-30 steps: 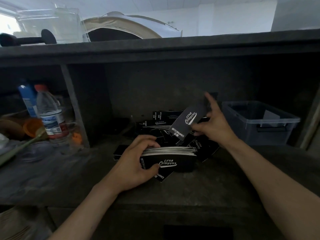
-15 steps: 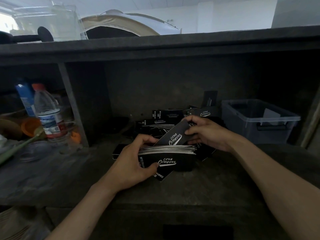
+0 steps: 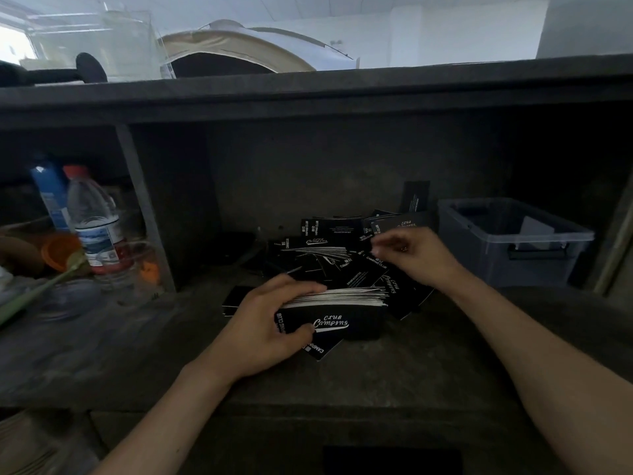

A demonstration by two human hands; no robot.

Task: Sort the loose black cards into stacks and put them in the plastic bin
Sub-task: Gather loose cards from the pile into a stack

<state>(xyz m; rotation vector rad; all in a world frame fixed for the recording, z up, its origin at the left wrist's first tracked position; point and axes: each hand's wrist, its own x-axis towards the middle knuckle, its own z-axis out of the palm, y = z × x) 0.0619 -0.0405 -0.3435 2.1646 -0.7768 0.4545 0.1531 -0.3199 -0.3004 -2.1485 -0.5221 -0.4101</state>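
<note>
A dark shelf (image 3: 428,368) bears scattered black cards (image 3: 330,231), a clear plastic bin (image 3: 479,265) and a water bottle (image 3: 94,228).

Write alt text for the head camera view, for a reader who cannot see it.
A person's left hand grips a stack of black cards on a dark shelf, while the right hand hovers, blurred, over the loose pile behind it. A plastic bin stands to the right.
</note>
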